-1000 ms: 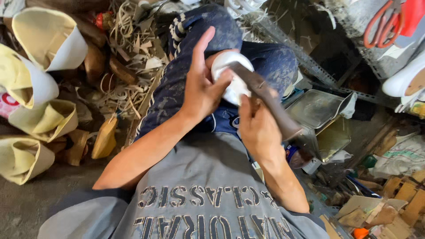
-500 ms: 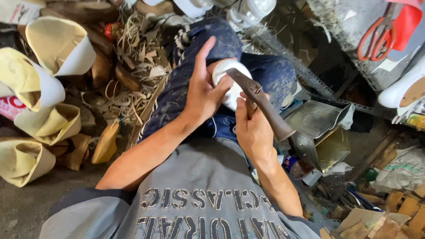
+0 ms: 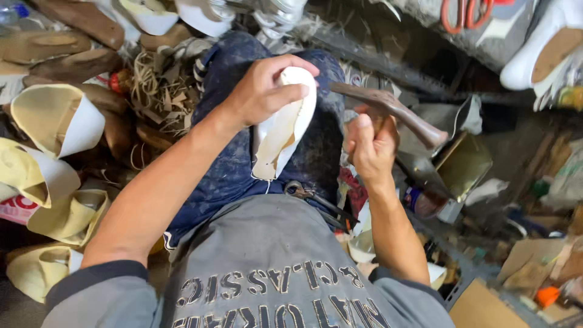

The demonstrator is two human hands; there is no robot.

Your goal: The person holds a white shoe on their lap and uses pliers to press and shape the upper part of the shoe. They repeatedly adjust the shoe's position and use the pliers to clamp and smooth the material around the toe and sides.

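Note:
My left hand [image 3: 262,90] grips the top of a white shoe upper on a last [image 3: 284,127], which rests tilted on my lap over dark blue jeans [image 3: 234,164]. To its right my right hand [image 3: 370,146] is shut on a hammer with a brown wooden handle [image 3: 395,112]; the handle points up-left toward the shoe and stands just apart from it. A pair of pliers [image 3: 319,203] lies on my lap below the shoe, near my grey shirt [image 3: 273,267].
Several cream shoe uppers [image 3: 48,121] lie piled at the left beside strips of scrap leather [image 3: 161,91]. Brown wooden lasts [image 3: 73,54] sit at the top left. A metal tin [image 3: 464,164] and cardboard clutter stand at the right, with orange scissors [image 3: 464,15] above.
My left hand has turned the shoe, so its side and sole edge now show. The right hand has drawn the hammer back to the right, off the shoe. The camera has moved closer.

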